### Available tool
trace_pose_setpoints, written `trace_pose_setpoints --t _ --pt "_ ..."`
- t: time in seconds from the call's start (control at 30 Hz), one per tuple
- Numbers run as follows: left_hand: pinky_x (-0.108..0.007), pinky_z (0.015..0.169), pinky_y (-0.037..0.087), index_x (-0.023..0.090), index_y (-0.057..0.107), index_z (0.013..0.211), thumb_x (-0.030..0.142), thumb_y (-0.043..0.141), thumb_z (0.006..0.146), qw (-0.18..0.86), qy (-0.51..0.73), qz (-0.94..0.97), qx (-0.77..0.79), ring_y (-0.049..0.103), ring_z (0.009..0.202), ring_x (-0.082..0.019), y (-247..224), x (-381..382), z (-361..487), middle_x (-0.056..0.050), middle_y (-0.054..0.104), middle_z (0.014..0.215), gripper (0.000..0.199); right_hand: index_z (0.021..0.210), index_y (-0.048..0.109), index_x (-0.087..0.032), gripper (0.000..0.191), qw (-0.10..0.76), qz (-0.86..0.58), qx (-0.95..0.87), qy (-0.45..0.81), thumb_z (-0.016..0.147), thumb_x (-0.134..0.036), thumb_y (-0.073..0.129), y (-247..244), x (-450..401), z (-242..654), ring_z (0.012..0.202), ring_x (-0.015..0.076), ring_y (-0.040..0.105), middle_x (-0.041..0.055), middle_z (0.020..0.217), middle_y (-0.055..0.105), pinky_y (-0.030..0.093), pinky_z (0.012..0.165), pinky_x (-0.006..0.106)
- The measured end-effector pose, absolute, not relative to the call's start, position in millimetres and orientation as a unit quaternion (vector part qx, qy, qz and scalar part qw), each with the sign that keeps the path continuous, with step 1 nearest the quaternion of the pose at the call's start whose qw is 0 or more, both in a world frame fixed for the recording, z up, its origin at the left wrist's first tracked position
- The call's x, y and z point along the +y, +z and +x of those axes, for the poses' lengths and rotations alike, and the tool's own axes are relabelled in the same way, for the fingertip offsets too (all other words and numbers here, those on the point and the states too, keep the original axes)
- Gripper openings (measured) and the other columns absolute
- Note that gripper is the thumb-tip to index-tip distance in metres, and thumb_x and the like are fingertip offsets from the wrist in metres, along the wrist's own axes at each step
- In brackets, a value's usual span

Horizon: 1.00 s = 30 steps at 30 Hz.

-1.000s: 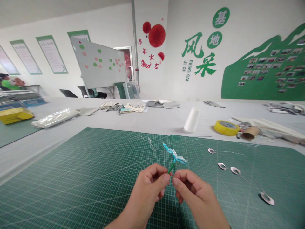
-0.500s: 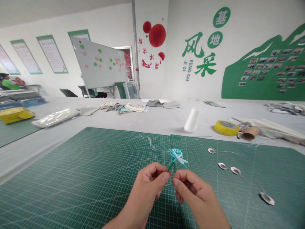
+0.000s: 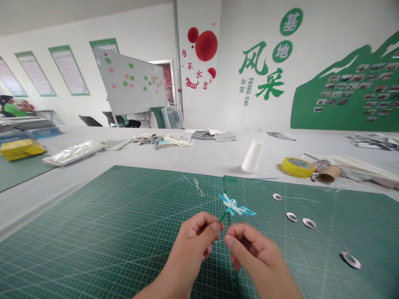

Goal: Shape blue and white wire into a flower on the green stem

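A blue flower ornament with white beads (image 3: 232,205) stands at the top of a short green stem (image 3: 222,216). My left hand (image 3: 198,236) pinches this stem between thumb and fingers. Just to the right, my right hand (image 3: 249,247) is closed with thumb against fingertips, below the flower; whatever it grips is too small to make out. Both hands are above the green cutting mat (image 3: 124,216), near the seam with a second mat. Thin clear thread (image 3: 198,187) lies on the mat behind the flower.
Pale oval rings with thread (image 3: 309,223) lie on the right mat. Behind it stand a white thread cone (image 3: 252,156), yellow tape (image 3: 298,167) and a cardboard tube (image 3: 329,173). Cloth pieces (image 3: 177,139) and a plastic-wrapped pack (image 3: 75,153) lie farther back. A person (image 3: 14,107) sits far left.
The flower has turned on its stem, its petals now spreading wider to the right. Both hands have stayed nearly in place, a small gap between them.
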State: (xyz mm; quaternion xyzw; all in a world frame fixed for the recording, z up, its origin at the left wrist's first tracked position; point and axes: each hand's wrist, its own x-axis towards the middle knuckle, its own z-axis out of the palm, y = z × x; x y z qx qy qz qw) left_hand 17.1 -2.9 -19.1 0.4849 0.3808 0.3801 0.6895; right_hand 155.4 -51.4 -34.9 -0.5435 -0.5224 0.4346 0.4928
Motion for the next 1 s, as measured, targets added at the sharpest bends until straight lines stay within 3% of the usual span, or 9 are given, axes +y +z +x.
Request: trace_pose_setpoints --t 0.5,1.0 --pt "-0.021 0.045 0.019 0.015 0.065 0.077 0.035 0.058 0.081 0.678 0.375 0.493 0.396 0.031 0.047 -0.006 -17.1 -3.9 16.2 0.004 0.05 0.062 0.021 0.07 0.063 -0.019 0.025 0.55 -0.533 -0.469 0.44 0.077 -0.044 0.063 -31.0 -52.6 148.8 0.05 0.0115 0.047 -0.004 0.055 0.052 0.04 0.047 0.022" --pt "-0.02 0.044 0.017 0.013 0.062 0.077 0.029 0.062 0.081 0.696 0.391 0.476 0.37 0.029 0.046 -0.004 -13.1 -4.5 13.6 0.003 0.052 0.065 0.016 0.072 0.062 -0.018 0.03 0.537 -0.534 -0.48 0.444 0.077 -0.048 0.063 -32.2 -50.2 155.7 0.048 0.0116 0.047 -0.0042 0.053 0.05 0.041 0.046 0.023"
